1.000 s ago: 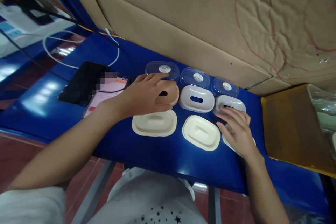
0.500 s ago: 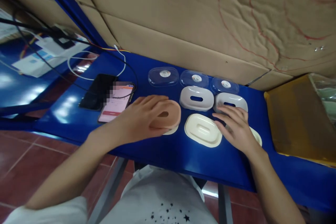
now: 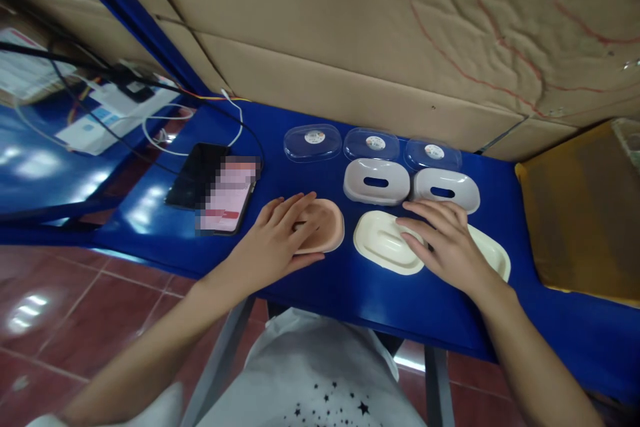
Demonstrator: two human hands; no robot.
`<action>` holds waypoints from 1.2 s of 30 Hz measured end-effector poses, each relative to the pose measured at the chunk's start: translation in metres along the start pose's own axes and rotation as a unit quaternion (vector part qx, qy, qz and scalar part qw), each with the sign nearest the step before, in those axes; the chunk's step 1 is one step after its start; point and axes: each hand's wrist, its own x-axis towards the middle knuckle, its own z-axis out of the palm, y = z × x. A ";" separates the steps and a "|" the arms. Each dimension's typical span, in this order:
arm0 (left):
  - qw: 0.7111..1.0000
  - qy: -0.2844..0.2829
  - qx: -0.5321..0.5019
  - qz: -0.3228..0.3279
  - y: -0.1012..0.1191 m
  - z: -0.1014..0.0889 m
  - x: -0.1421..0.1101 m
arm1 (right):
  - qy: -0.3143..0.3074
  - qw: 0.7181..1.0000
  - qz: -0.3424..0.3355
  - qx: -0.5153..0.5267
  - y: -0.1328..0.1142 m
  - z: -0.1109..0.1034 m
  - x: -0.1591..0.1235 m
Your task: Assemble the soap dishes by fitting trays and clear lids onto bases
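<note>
My left hand (image 3: 275, 233) lies over a peach oval soap-dish tray (image 3: 334, 221), fingers spread across it and thumb along its near edge. The tray sits low, and its slot is partly covered. My right hand (image 3: 453, 250) is over two cream oval bases, fingers apart and slightly bent, nothing visible in them. Its fingertips reach the right end of the nearer cream base (image 3: 373, 240); whether they touch it I cannot tell. The other cream base (image 3: 495, 257) is partly hidden behind that hand. Beyond them sit a white slotted tray (image 3: 357, 181) and a second white tray (image 3: 465, 193).
Clear oval lids (image 3: 327, 152) with round stickers line the back of the blue table (image 3: 320, 303). Two phones, one with a lit screen (image 3: 225, 203), lie to the left beside cables. A taped cardboard box (image 3: 575, 213) stands at the right; cardboard (image 3: 340, 53) walls the back.
The peach tray has gone down over the cream piece under it. My left fingers have spread from a grip around it. My right hand has shifted slightly nearer to me.
</note>
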 end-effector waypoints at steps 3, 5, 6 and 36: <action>1.000 -0.010 0.011 0.011 0.001 0.001 0.002 | -0.008 1.000 -0.008 0.006 -0.004 0.002 0.001; 1.000 -0.010 0.001 0.009 -0.001 0.003 0.007 | -0.012 1.000 -0.007 0.016 -0.007 0.004 0.002; 1.000 -0.009 -0.007 0.005 -0.002 0.004 0.011 | -0.012 1.000 -0.007 0.022 -0.009 0.005 0.002; 0.992 -0.035 -0.107 -0.064 -0.045 -0.030 0.057 | -0.046 0.998 -0.039 0.023 -0.016 0.011 0.001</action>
